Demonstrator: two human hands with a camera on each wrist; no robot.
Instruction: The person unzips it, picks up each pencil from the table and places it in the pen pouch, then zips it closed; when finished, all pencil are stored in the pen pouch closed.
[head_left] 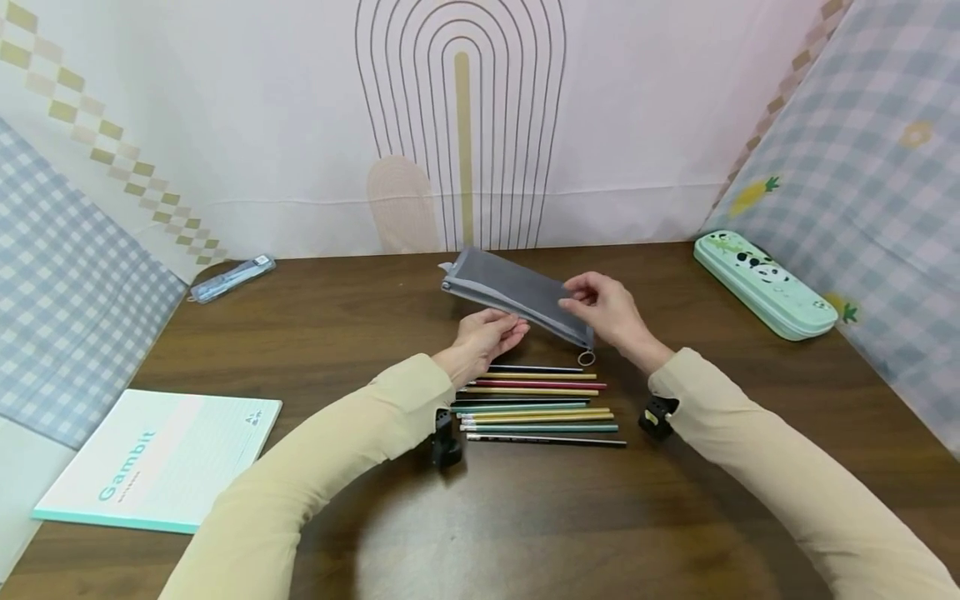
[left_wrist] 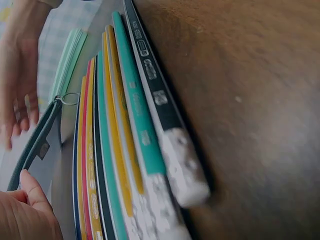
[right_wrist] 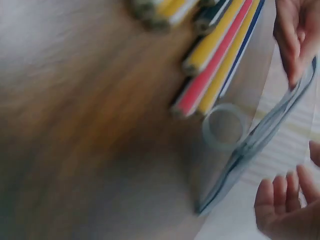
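A grey zip pouch (head_left: 517, 287) is held tilted above the table behind a row of pencils (head_left: 536, 383), its key ring (head_left: 586, 358) hanging at the right end. My left hand (head_left: 483, 337) pinches the near, zippered edge of the pouch between thumb and fingers. Over the pouch's right part is my right hand (head_left: 607, 308), its fingers loosely bent. The right wrist view shows these right fingers (right_wrist: 280, 192) apart from the pouch. In the left wrist view, the pencils lie side by side, with the white erasers of the nearest ones towards the camera.
A mint panda pencil case (head_left: 765, 283) lies at the back right. At the back left is a slim blue packet (head_left: 232, 279). A Gambit notebook (head_left: 157, 458) lies at the left, partly behind my left sleeve. Fabric walls border the table's back and sides.
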